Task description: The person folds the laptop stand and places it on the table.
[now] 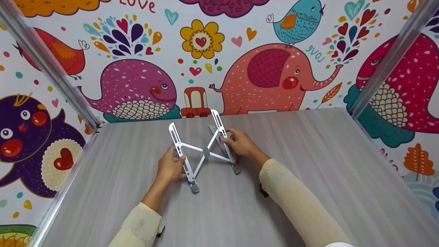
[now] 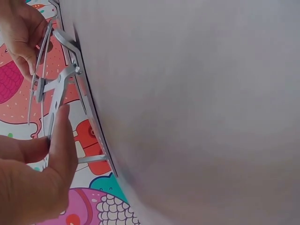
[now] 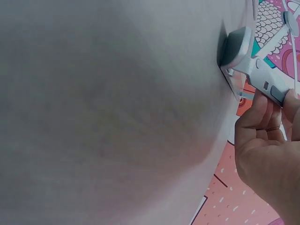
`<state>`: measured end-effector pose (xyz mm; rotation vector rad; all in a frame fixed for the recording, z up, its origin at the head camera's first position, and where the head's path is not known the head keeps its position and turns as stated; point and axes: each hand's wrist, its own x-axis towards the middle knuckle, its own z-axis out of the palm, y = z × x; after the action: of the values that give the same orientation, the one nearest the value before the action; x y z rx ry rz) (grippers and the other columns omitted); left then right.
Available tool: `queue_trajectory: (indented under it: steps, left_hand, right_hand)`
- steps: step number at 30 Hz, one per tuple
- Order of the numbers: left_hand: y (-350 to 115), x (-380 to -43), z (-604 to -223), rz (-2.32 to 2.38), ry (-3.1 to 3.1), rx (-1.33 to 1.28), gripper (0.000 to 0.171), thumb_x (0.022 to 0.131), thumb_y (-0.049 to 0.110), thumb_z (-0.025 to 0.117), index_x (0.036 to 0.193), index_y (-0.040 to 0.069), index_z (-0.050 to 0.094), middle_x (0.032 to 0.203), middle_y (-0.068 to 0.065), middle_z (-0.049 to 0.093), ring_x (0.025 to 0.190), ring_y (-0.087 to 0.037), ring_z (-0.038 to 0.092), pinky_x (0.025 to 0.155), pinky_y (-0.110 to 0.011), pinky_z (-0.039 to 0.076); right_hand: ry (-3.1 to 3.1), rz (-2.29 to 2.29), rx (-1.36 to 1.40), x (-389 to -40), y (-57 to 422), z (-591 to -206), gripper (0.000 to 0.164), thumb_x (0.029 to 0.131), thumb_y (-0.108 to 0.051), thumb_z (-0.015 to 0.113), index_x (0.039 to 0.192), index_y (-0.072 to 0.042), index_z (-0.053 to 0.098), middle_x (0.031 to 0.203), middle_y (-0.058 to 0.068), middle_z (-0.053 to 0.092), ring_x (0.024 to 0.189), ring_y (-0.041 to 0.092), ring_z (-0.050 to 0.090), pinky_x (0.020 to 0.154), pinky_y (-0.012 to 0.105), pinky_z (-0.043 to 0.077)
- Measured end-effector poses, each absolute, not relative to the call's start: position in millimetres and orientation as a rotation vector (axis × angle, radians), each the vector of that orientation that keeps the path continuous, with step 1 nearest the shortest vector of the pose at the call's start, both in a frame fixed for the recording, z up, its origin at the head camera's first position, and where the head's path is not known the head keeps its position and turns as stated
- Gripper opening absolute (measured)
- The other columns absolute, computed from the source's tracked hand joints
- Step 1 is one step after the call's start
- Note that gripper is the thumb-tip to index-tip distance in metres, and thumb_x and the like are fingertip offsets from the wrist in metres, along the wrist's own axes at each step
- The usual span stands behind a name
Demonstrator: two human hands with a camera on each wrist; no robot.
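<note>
A silver folding laptop stand stands unfolded on the table, its crossed bars joined at a round grey hub. My left hand grips the left slotted arm, thumb on the near side and fingers behind it. The right slotted arm is pinched between the thumb and fingers of my right hand. In the left wrist view my left hand pinches the arm, with the other hand beyond. The right wrist view shows my right hand holding the arm just behind its padded front hook.
The grey wood-grain table spreads around the stand. Behind it rises a wall panel printed with cartoon animals. Metal posts stand at both back corners of the table.
</note>
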<state>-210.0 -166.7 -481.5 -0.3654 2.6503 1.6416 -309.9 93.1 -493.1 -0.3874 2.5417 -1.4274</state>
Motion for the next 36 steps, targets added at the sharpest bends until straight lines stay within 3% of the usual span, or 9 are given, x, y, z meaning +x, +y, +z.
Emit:
queue_trajectory:
  steps: [5, 12, 21, 26, 36]
  left_hand:
    - [-160.6, -217.1, -481.6, 1.611, 2.683, -0.341, 0.040, 0.100, 0.007, 0.060, 0.140, 0.007, 0.055, 0.100, -0.022, 0.073, 0.066, -0.024, 0.070, 0.055, -0.039, 0.062]
    - [-131.7, -231.7, -480.4, 1.560, 2.709, -0.242, 0.047, 0.100, 0.009, 0.062, 0.146, 0.011, 0.054, 0.106, -0.021, 0.074, 0.070, -0.024, 0.070, 0.056, -0.040, 0.062]
    - [-92.2, -238.9, -478.9, 1.506, 2.709, -0.123, 0.046, 0.101, 0.011, 0.063, 0.146, 0.012, 0.056, 0.104, -0.016, 0.075, 0.081, -0.021, 0.069, 0.061, -0.031, 0.058]
    - [-88.7, -239.7, -478.6, 1.515, 2.678, -0.110, 0.042, 0.100, 0.010, 0.063, 0.142, 0.013, 0.059, 0.095, -0.013, 0.073, 0.074, -0.021, 0.065, 0.057, -0.031, 0.056]
    - [-91.1, -242.2, -480.4, 1.557, 2.638, -0.107, 0.043, 0.101, 0.011, 0.062, 0.143, 0.012, 0.056, 0.097, -0.014, 0.072, 0.076, -0.023, 0.068, 0.059, -0.034, 0.061]
  right_hand:
    - [2.597, -1.437, -0.380, -302.8, 103.6, -494.7, 0.033, 0.102, -0.019, 0.064, 0.134, -0.018, 0.061, 0.074, 0.001, 0.055, 0.064, 0.014, 0.053, 0.052, 0.027, 0.045]
    - [2.694, -1.438, -0.264, -283.6, 138.1, -493.7, 0.030, 0.102, -0.019, 0.063, 0.132, -0.018, 0.060, 0.079, 0.004, 0.057, 0.070, 0.017, 0.055, 0.057, 0.029, 0.048]
    - [2.748, -1.437, -0.187, -261.1, 182.7, -495.1, 0.033, 0.102, -0.017, 0.062, 0.135, -0.012, 0.056, 0.074, 0.005, 0.058, 0.067, 0.017, 0.056, 0.057, 0.028, 0.050]
    - [2.687, -1.450, -0.178, -261.2, 188.9, -491.4, 0.032, 0.103, -0.015, 0.062, 0.134, -0.015, 0.056, 0.083, 0.013, 0.064, 0.072, 0.019, 0.062, 0.060, 0.031, 0.059]
    - [2.761, -1.381, -0.174, -270.0, 185.9, -491.0, 0.034, 0.102, -0.018, 0.063, 0.135, -0.017, 0.057, 0.082, 0.007, 0.063, 0.071, 0.019, 0.060, 0.059, 0.029, 0.053]
